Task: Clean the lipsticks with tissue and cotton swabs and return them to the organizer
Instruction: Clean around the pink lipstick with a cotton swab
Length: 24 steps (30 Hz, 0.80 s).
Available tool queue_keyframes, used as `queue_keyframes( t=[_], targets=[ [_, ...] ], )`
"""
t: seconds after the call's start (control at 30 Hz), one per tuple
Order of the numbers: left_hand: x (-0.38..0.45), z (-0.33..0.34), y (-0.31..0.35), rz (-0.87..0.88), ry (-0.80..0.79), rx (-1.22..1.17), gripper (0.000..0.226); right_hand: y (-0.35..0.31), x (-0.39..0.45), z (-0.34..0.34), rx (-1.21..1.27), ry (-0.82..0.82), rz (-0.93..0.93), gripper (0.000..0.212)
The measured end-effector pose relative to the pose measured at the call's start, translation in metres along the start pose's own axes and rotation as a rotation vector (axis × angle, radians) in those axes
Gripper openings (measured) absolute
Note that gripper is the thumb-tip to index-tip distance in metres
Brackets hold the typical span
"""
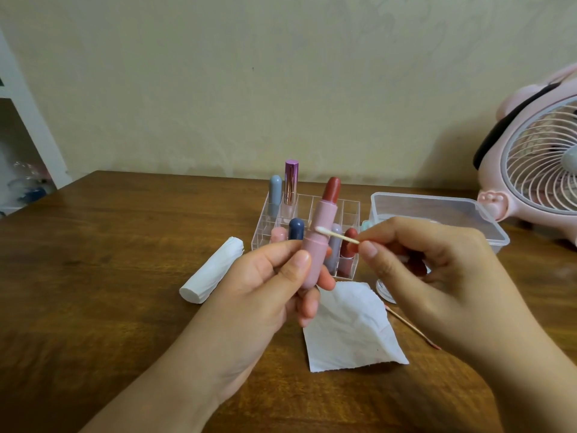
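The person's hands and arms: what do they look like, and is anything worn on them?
Both are bare. The left hand and right hand show no gloves, rings, watch or bracelets, and both forearms are uncovered to the picture's edge, without sleeves. The nails on the fingers look short and unpainted.

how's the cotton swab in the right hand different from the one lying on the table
The held cotton swab is pinched by the right hand, its tip against the pink lipstick in the left hand; the used swab lies loose on the table beside the tissue. The held swab's visible tip looks white; the used swab's near tip is stained reddish. Both have thin pale sticks.
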<state>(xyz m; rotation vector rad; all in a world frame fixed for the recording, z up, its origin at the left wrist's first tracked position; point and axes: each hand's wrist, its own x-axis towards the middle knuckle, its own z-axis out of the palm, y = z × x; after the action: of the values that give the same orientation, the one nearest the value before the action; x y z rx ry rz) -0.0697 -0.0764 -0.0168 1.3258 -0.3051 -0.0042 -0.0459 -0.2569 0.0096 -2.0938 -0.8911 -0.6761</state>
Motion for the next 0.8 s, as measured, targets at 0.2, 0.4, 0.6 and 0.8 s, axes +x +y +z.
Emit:
queue_keyframes(
  t=[0.2, 0.4, 0.6, 0.8],
  targets=[
    [0.0005, -0.0007, 0.0006, -0.01, -0.011, -0.021, 0.027, 0.0016, 0.0, -0.0003, 0.0, -0.001, 0.007, 0.014],
    [-0.0004, -0.0001, 0.0018, 0.019, -0.002, 0.038, 0.021, -0.0001, 0.0, -0.0025, -0.011, 0.067, 0.014, 0.013],
    [-0.0002, 0.0015, 0.0022, 0.019, 0.032, 0.046, 0.017, 0.0004, -0.0005, 0.0007, 0.012, -0.005, 0.012, 0.012],
    [-0.0008, 0.0027, 0.0039, 0.009, 0.054, 0.056, 0.013, 0.0004, 0.0004, -0.0016, -0.021, 0.068, 0.014, 0.016]
  ],
)
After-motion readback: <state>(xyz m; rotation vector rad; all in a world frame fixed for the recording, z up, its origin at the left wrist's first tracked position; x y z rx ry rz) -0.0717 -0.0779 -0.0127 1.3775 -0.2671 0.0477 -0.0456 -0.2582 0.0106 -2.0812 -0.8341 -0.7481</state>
